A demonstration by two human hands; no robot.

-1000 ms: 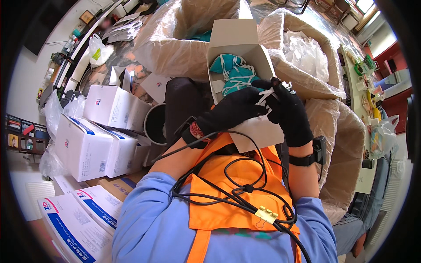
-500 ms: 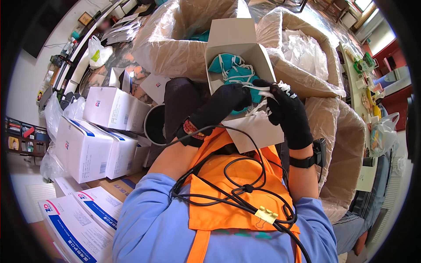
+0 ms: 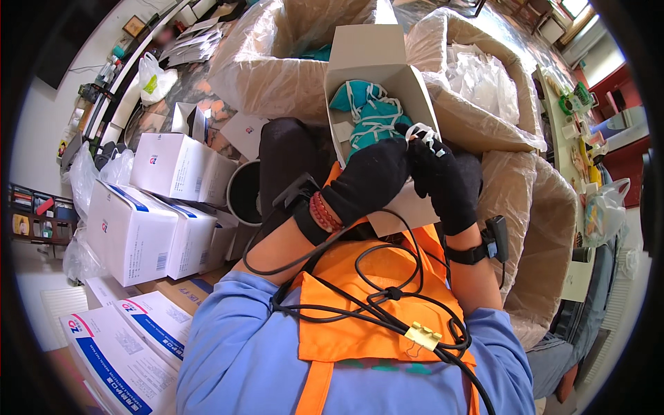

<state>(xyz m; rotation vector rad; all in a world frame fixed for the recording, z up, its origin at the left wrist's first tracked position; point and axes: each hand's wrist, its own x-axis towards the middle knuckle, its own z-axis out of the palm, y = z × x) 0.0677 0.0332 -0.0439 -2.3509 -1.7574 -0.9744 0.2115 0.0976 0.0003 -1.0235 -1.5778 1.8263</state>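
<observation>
An open white carton (image 3: 377, 83) sits at upper centre of the frame, tilted toward the viewer and holding teal face masks (image 3: 370, 114) with white ear loops. Both black-gloved hands meet at its lower edge: the left hand (image 3: 370, 181) curls closed against the masks, the right hand (image 3: 446, 181) pinches white loops (image 3: 423, 133). Plastic-lined bins (image 3: 484, 104) crowd the carton's top and right. Stacked white boxes (image 3: 138, 221) fill the left.
</observation>
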